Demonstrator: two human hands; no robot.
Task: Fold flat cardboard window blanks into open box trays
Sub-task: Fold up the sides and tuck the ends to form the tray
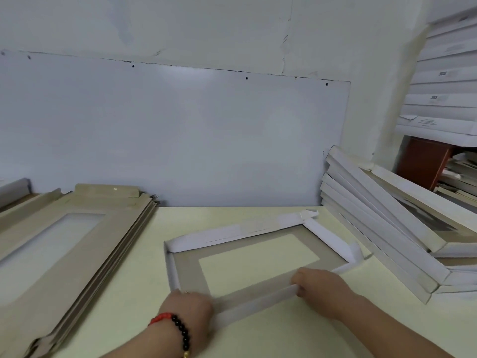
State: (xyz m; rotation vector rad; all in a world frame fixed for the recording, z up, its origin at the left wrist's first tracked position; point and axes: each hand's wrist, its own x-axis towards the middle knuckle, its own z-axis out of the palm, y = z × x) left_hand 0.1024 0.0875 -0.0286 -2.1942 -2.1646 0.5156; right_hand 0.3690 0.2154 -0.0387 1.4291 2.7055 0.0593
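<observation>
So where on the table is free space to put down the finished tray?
Bare table lies between the flat blanks on the left and the tray, up to the wall. Another strip runs near the front edge, between both forearms. The right is crowded with leaning folded trays.

grey-and-white rectangular cardboard window blank (255,244) | pale cream table (271,332) | red-and-black beaded bracelet (175,326) | grey-brown flat blank stack (77,241)

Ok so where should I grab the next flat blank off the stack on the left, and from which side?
Take the top blank by its long right edge, coming in from the right: that edge faces the bare table, and the layers are fanned there, which should make it easier to peel off one sheet.
</observation>
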